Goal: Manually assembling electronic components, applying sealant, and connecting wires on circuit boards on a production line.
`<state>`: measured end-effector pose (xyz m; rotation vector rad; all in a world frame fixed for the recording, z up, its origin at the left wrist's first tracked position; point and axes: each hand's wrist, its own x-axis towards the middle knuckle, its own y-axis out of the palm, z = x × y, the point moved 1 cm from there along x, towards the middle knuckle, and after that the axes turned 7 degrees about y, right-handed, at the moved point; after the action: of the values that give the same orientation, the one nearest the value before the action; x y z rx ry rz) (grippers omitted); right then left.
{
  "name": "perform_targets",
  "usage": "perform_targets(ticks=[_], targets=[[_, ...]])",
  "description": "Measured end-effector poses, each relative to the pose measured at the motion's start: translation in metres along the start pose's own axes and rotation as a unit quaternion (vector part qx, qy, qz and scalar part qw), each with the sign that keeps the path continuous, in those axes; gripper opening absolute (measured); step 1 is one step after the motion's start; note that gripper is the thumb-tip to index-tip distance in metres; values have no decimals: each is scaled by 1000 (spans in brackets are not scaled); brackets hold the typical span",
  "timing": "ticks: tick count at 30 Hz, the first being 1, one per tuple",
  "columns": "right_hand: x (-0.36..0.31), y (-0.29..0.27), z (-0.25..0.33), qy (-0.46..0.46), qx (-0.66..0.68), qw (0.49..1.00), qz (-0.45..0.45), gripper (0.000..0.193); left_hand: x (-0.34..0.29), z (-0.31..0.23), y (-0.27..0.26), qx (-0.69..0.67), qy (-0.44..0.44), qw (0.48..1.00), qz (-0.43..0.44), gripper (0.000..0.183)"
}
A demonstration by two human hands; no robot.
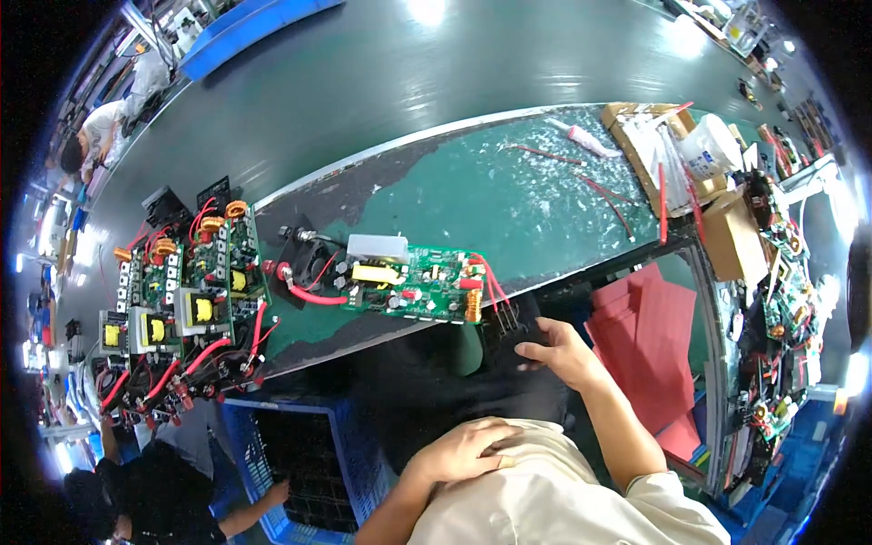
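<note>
A green circuit board lies near the front edge of the workbench, with a grey block, a yellow-wrapped transformer and copper coils on it. Thick red and black cables tie its left end to a black end plate. From its right end, thin red wires run over the bench edge to a black panel. My right hand grips that panel, thumb and fingers closed at its right side; the fingers underneath are partly hidden. Against my pale shirt rests my left hand, its fingers laid flat and holding nothing.
Several similar boards stand packed at the left. Below them is a blue crate, near another person's hand. Red sheets lie at the right. A cardboard tray, white tub and loose red wires occupy the far right.
</note>
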<state>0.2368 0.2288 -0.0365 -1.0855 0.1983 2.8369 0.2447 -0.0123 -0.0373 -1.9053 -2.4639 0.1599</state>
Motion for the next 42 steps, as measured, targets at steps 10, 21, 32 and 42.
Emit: perform_targets(ticks=[10,21,32,42], targets=[[-10,-21,167,-361,-438,769,-293,23,21,-43,-93,110,-85,921,-364,27],[132,-89,176,-427,-570,583,-391,21,41,-24,-99,84,7,931,-354,32],[101,-113,221,-263,-205,868,-369,22,36,-13,-79,-33,29,921,-387,27],[17,32,127,-241,267,932,41,8,71,-49,-119,-281,101,819,-490,29]])
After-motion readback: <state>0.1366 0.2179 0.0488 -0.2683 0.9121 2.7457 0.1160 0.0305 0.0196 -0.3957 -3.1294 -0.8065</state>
